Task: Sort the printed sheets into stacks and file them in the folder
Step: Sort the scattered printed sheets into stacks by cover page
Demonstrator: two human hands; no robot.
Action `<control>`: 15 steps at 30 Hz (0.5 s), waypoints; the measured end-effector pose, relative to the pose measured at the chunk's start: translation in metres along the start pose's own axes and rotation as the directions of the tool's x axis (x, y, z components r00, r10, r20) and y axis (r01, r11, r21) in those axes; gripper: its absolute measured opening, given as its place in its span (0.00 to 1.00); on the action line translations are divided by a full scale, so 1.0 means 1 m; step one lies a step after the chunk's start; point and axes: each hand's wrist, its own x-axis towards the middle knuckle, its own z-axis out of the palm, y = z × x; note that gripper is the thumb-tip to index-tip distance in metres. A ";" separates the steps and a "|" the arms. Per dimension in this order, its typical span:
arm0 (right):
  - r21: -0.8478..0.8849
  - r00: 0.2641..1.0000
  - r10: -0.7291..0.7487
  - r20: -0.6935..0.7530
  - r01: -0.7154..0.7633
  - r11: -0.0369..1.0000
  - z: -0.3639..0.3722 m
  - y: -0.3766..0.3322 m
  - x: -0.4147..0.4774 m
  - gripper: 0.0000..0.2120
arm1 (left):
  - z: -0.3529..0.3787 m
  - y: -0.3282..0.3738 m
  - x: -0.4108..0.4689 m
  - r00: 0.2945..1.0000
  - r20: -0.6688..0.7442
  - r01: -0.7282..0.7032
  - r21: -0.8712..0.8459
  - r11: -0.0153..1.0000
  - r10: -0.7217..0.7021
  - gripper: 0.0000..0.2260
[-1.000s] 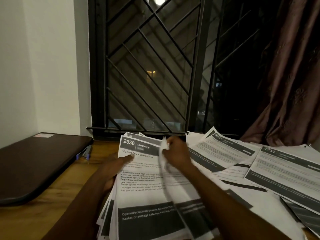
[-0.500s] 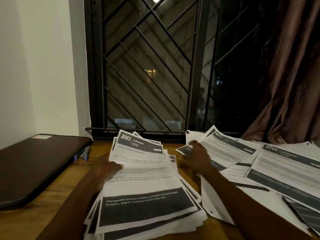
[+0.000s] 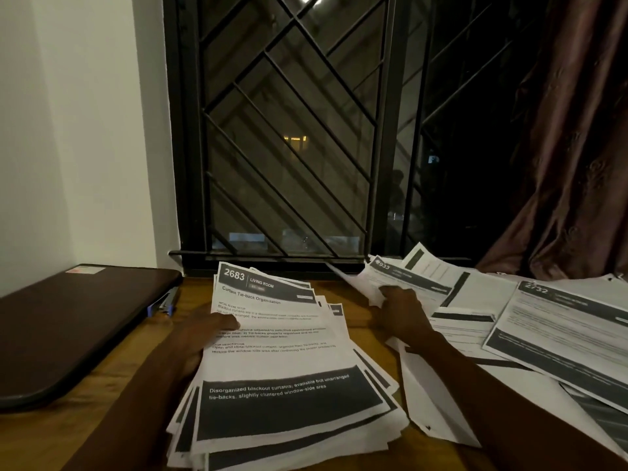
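Observation:
A thick, fanned stack of printed sheets (image 3: 282, 365) lies on the wooden table in front of me, its top page headed 2683. My left hand (image 3: 204, 338) holds the stack at its left edge, with the thumb lying on the top page. To the right, my right hand (image 3: 402, 311) grips the near-left edge of a sheet (image 3: 413, 278) on a loose spread of pages (image 3: 560, 331). The dark brown folder (image 3: 68, 324) lies closed at the left of the table.
A blue clip or pen (image 3: 163, 302) pokes out by the folder's right edge. A barred window (image 3: 289, 147) stands just behind the table, a dark curtain (image 3: 574, 147) hangs at the right, and a white wall (image 3: 78, 130) closes the left side.
My right hand lifted a sheet off the stack and carried it right onto the loose spread. The 2930 page has left the top of the stack, and 2683 now shows there.

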 end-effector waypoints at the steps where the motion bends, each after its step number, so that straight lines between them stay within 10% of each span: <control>1: 0.068 0.999 -0.047 -0.022 0.048 0.997 -0.003 -0.008 -0.001 0.23 | 0.000 0.002 -0.003 1.000 0.011 0.002 -0.006 1.000 -0.002 0.05; 7: 0.415 0.898 -0.435 0.065 0.373 0.830 -0.022 -0.039 -0.041 0.15 | 0.000 0.003 -0.010 1.000 0.010 0.029 -0.187 0.982 -0.028 0.13; 15: 0.259 0.749 -0.512 0.421 0.441 0.859 0.000 -0.038 -0.069 0.16 | 0.001 -0.001 -0.005 0.994 0.075 -0.017 -0.614 0.789 0.079 0.25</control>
